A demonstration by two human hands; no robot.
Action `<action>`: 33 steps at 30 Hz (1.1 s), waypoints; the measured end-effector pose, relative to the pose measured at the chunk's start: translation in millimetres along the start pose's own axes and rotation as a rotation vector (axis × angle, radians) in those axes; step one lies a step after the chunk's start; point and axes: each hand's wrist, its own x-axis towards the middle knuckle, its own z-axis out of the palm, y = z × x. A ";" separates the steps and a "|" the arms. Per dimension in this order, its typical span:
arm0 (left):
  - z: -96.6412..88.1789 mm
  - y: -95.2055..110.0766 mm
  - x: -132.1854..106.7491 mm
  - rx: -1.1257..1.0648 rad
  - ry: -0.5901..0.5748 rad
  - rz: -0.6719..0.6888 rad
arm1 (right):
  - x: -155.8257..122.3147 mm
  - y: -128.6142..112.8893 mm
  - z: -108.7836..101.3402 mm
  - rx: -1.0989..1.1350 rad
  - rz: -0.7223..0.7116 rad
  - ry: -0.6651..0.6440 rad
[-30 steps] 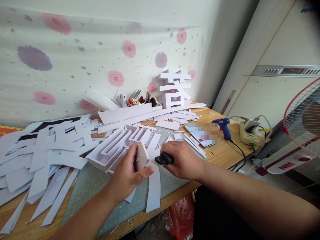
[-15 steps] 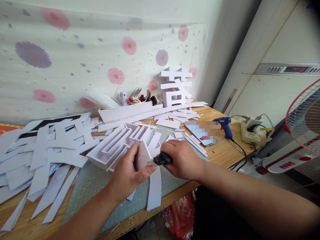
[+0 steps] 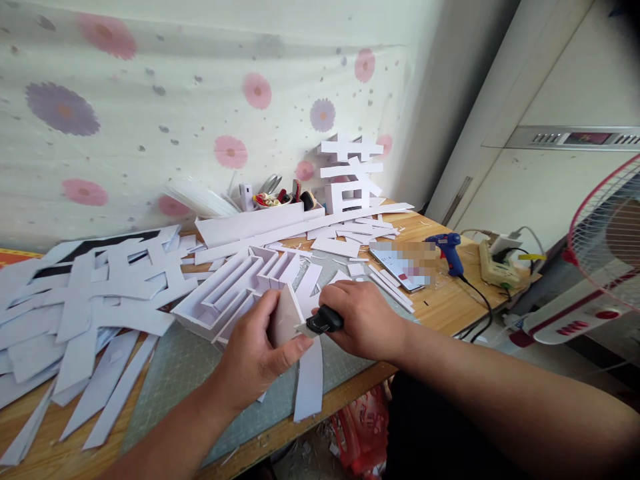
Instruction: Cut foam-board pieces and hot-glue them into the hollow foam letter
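My left hand (image 3: 257,347) is closed round a small white foam board piece (image 3: 287,315), tilted up between thumb and fingers. In my right hand (image 3: 363,319) is a black-handled utility knife (image 3: 324,321), its blade end against the piece's right edge near my left thumb. Behind my left hand lies a white foam board letter form (image 3: 220,303) with upright walls, partly hidden by that hand. A curved white strip (image 3: 309,390) lies below the knife on the green cutting mat (image 3: 165,383).
White cut-outs (image 3: 85,300) are heaped at left. A finished white character (image 3: 353,177) stands at the back, near a tool box (image 3: 250,225). At right are a phone (image 3: 397,267), a blue glue gun (image 3: 451,252), a power strip (image 3: 500,263) and a fan (image 3: 607,233).
The knife has shifted slightly at the edge of the white piece, and my right hand has moved a little left. Both hands keep their hold.
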 end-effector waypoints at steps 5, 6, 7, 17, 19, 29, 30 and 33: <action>-0.1 -0.1 -2.5 0.060 0.013 0.008 | 0.8 0.4 1.0 -0.016 -0.004 -0.018; 0.3 0.7 -2.8 0.064 0.010 0.011 | 1.1 0.6 1.0 -0.018 0.000 -0.024; 0.8 1.6 -3.0 0.066 0.005 0.014 | 1.4 0.7 0.9 -0.020 0.006 -0.031; 3.1 6.8 -5.7 0.112 -0.005 0.032 | 4.0 2.2 3.5 -0.012 0.020 -0.028; 3.1 9.0 -5.6 0.122 -0.014 0.028 | 4.5 3.3 4.6 -0.010 0.020 -0.021; 4.4 13.3 -7.1 0.146 -0.041 0.018 | 7.9 6.9 9.9 -0.015 0.046 -0.011; 4.7 13.9 -7.4 0.133 -0.041 0.014 | 8.5 7.0 9.8 -0.012 0.052 -0.016; 6.0 15.7 -8.0 0.111 -0.036 0.007 | 10.5 7.8 9.9 0.007 0.059 -0.033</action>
